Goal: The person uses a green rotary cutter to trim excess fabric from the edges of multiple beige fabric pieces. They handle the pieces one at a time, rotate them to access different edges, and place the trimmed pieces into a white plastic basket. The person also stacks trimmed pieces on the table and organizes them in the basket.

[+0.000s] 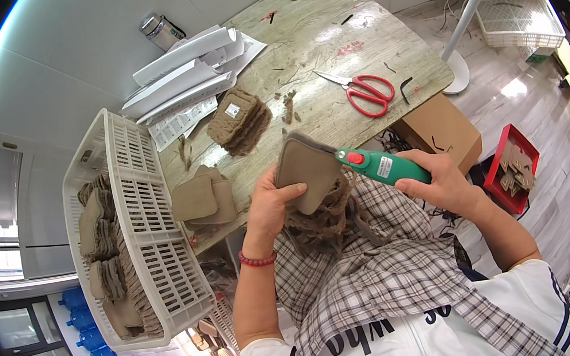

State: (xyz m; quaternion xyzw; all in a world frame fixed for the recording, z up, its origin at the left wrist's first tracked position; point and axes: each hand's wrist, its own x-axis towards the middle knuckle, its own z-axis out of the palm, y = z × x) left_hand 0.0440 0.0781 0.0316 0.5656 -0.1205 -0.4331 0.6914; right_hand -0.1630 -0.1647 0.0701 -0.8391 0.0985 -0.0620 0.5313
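Note:
My left hand [271,206] grips a brown rounded-square fabric pad [308,174] at its lower left, thumb lying on top. In my right hand [440,180] is a green handheld electric cutter [379,164] with a red button, its tip at the pad's right edge. Ragged brown trimmings [329,223] hang below the pad over my checked apron [380,274]. On the table, a stack of thick brown pads [240,122] lies beyond my left hand, and several smooth pads [196,198] overlap at the near left edge. Red-handled scissors [370,95] lie with blades apart, beyond the cutter.
A white plastic crate [113,174] of brown pads stands left of the table [309,42]. Papers [189,82] and a metal flask [161,31] sit at the back left. At right are a cardboard box [440,129], red tray [518,136], fan [457,71] and white basket [518,10].

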